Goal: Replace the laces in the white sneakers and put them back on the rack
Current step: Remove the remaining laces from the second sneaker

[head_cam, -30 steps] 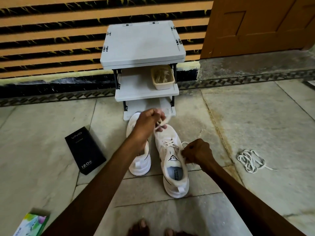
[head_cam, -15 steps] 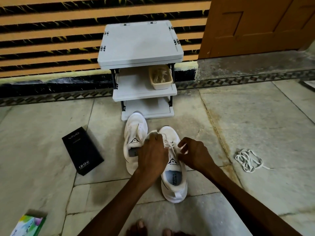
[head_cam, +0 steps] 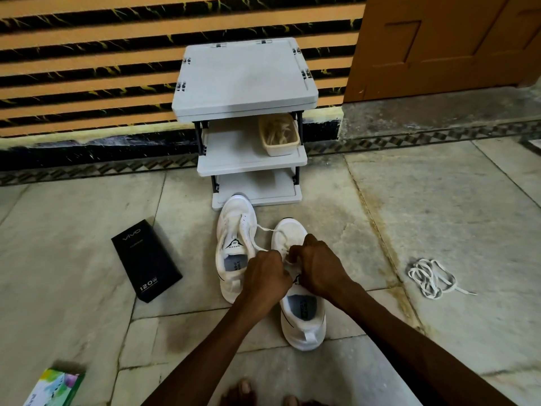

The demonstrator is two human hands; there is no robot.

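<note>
Head view: left hand (head_cam: 265,278) and right hand (head_cam: 319,268) each pinch white lace (head_cam: 265,230) on nearer sneaker (head_cam: 304,323). Lacing appears unfinished; return to rack (head_cam: 246,83) is pending.

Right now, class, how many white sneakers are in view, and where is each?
2. The first sneaker stands on the floor by the rack; the second sneaker is right of it, under the left hand and right hand gripping its lace. None looks hidden.
</note>
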